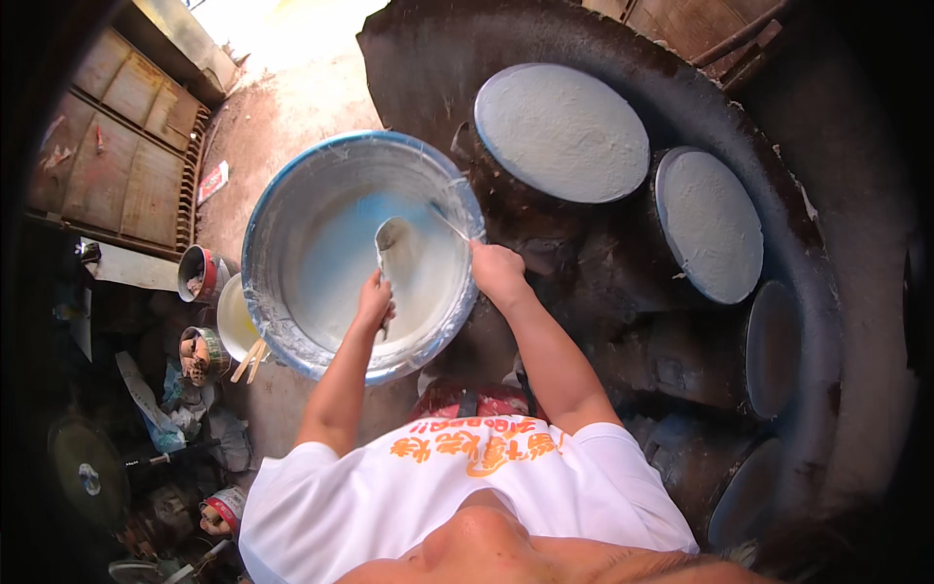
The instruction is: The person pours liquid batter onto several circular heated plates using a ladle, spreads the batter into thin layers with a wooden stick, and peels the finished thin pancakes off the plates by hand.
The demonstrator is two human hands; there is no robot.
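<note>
A large blue plastic tub (255,292) coated with whitish residue stands before me, pale batter in its bottom. My left hand (375,299) grips the handle of a ladle (392,232), whose bowl is over the batter. At the tub's right rim, my right hand (498,270) is closed on a thin-handled tool (446,220) pointing into the tub; its far end is unclear. To the right, a round pan (562,133) and a second round pan (709,225) are covered with white batter.
Two darker round plates, one upper (773,350) and one lower (746,493), sit along the curved dark metal rim (810,241). At left are a pale bucket (232,317), wooden sticks (250,359), several cans (198,274), crumpled bags (193,409) and a rusty metal panel (124,146).
</note>
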